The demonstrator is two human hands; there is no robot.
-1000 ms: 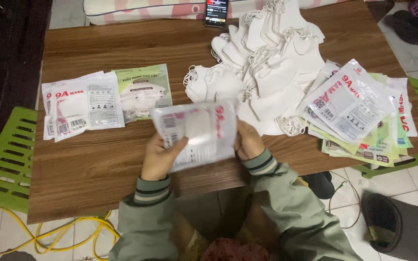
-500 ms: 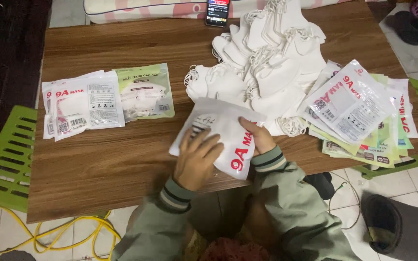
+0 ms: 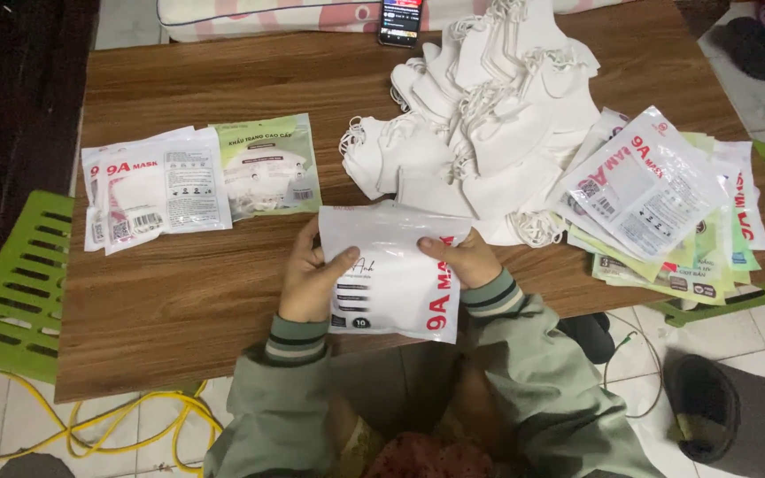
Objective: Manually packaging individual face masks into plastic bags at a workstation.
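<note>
I saw a white mask pouch [image 3: 396, 274] with red and black print. The loose masks [image 3: 489, 115] were plain white. One filled packet [image 3: 263, 166] was pale green, its neighbours [image 3: 154, 190] white with red lettering. The tabletop [image 3: 223, 80] was dark brown woodgrain, the stools [image 3: 11, 283] bright green, the cable [image 3: 135, 425] yellow, my cuffs [image 3: 298, 338] grey-green with dark stripes.

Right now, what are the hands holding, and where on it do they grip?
Both hold one white mask packet: the left hand grips its left edge, the right hand its upper right edge.
</note>
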